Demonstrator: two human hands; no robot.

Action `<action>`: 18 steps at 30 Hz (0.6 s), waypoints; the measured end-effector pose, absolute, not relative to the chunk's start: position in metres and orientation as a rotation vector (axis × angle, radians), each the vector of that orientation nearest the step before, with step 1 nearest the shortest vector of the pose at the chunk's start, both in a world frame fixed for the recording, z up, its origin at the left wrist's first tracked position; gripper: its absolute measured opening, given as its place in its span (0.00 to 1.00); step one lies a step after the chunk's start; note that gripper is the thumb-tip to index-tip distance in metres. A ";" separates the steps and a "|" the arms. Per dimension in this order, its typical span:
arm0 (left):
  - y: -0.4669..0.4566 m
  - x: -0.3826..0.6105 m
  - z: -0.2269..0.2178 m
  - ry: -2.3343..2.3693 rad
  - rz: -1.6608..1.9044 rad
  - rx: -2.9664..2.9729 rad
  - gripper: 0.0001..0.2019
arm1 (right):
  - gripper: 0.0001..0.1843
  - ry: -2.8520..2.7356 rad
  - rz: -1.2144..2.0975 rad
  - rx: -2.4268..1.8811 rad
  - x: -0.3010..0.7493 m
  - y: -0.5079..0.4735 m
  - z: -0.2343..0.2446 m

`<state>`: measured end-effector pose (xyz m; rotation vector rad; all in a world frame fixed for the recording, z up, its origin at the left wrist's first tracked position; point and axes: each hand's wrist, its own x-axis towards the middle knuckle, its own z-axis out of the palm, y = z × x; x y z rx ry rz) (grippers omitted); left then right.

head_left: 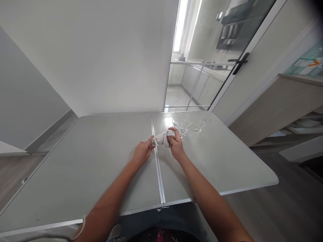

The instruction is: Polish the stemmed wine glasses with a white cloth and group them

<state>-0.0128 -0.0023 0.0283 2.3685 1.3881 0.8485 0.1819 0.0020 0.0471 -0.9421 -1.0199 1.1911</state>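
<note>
Over the middle seam of the grey folding table (101, 158), both hands meet on a clear glass (159, 137) that lies tilted on its side. My left hand (142, 152) pinches the glass at its stem end. My right hand (176, 144) is closed on a white cloth (168, 135) pushed into and around the bowl of the glass.
Several more clear glasses (188, 125) stand on the table just beyond my right hand. A white wall rises behind the table. A glass door (214, 50) with a black handle is at the back right, and a wooden shelf unit (290, 107) stands at the right.
</note>
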 end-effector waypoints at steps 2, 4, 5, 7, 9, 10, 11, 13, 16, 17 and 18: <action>-0.003 -0.011 0.027 1.442 0.863 2.371 0.12 | 0.21 -0.916 1.148 -0.929 0.179 0.002 0.045; -0.005 -0.010 0.027 1.468 0.895 2.349 0.08 | 0.19 -0.861 1.071 -0.899 0.178 0.002 0.045; -0.006 -0.009 0.028 1.465 0.916 2.324 0.08 | 0.19 -0.838 1.024 -0.878 0.179 0.002 0.045; -0.008 -0.009 0.030 1.452 0.985 2.205 0.12 | 0.17 -0.781 0.943 -0.834 0.183 0.002 0.048; -0.009 -0.010 0.033 1.410 1.086 1.977 0.16 | 0.14 -0.712 0.922 -0.785 0.188 0.004 0.050; -0.010 -0.011 0.034 1.359 1.140 1.842 0.17 | 0.13 -0.682 0.942 -0.757 0.189 0.004 0.050; -0.010 -0.011 0.035 1.284 1.180 1.712 0.18 | 0.13 -0.660 0.981 -0.727 0.190 0.005 0.050; -0.011 -0.010 0.037 1.072 1.198 1.508 0.20 | 0.13 -0.650 1.090 -0.671 0.189 0.004 0.049; -0.013 -0.005 0.035 0.796 1.099 1.347 0.22 | 0.15 -0.755 1.269 -0.641 0.182 -0.001 0.047; -0.013 -0.003 0.033 0.742 1.056 1.317 0.23 | 0.15 -0.812 1.315 -0.652 0.180 -0.004 0.047; -0.014 -0.001 0.031 0.701 1.014 1.297 0.23 | 0.17 -0.868 1.344 -0.674 0.177 -0.006 0.047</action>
